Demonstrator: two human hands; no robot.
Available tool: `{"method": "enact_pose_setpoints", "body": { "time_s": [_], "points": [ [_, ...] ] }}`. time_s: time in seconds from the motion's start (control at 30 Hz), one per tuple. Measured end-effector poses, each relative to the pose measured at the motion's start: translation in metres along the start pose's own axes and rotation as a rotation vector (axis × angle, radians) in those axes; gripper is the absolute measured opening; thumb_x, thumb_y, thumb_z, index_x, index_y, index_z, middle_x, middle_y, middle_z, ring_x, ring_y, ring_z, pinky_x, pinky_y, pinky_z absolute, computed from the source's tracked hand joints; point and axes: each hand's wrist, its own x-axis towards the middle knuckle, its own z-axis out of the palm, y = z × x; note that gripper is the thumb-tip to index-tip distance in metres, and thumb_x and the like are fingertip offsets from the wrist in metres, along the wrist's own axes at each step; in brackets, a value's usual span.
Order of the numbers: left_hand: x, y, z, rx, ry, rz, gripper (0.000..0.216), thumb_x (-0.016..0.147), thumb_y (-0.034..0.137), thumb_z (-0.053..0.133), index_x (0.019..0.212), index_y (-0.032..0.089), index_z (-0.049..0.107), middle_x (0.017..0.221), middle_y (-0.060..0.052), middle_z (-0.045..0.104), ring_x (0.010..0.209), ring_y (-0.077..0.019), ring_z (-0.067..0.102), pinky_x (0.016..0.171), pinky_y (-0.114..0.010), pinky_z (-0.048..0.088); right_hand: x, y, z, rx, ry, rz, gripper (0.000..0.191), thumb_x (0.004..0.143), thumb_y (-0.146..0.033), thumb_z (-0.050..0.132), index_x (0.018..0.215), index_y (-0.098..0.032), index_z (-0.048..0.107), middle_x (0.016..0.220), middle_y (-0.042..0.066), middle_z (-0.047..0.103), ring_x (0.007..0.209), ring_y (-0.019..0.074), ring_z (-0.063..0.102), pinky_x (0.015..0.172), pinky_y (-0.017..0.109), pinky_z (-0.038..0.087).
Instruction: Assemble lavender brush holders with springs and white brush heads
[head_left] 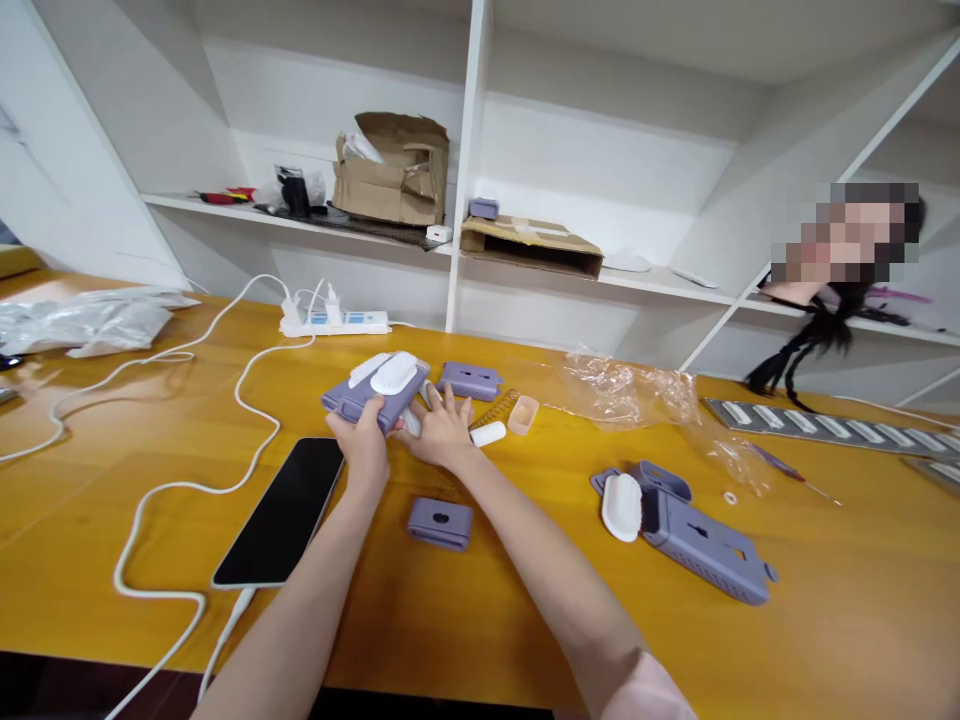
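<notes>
Above wooden table (450, 630), left fingers (368, 417) gripping purple casing (345, 403), two white pads (394, 374) atop; right fingers (451, 405) spread, hold unclear

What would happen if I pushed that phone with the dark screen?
The phone would probably slide, not roll, because it lies flat. Its smooth-looking screen might feel slippery. The white cable plugged into its end may drag along.

This looks to me like a small workshop: a long yellow-brown wooden counter (862, 610) carries purple plastic casings (675, 525), a thin-shafted screwdriver with a dark purple handle (780, 463) and a white plastic power strip (360, 323). Behind it, open white shelving (466, 150) holds a torn brown cardboard box (394, 180).
</notes>
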Motion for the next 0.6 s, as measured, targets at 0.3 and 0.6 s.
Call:
{"method": "enact_pose_setpoints", "body": {
  "time_s": [0.3, 0.6],
  "points": [
    [0.0, -0.009, 0.0, -0.001, -0.003, -0.004, 0.042, 0.061, 0.024, 0.067, 0.091, 0.02, 0.038, 0.106, -0.005, 0.054, 0.074, -0.0137, 0.059, 0.053, -0.028, 0.055, -0.021, 0.015, 0.003, -0.085, 0.053, 0.013, 0.058, 0.08, -0.041, 0.045, 0.135, -0.028, 0.033, 0.146, 0.01, 0.026, 0.123, 0.0321, 0.034, 0.097, 0.055, 0.02],
    [-0.017, -0.018, 0.002, 0.019, -0.101, -0.069, 0.049, 0.059, 0.022, 0.07, 0.092, 0.021, 0.036, 0.114, -0.006, 0.048, 0.088, -0.0163, 0.059, 0.065, -0.037, 0.058, -0.061, 0.035, -0.004, -0.01, 0.151, 0.064, 0.054, 0.081, -0.04, 0.048, 0.132, -0.028, 0.038, 0.139, 0.009, 0.04, 0.128, 0.0329, 0.028, 0.098, 0.063, 0.013]
  ]
}}
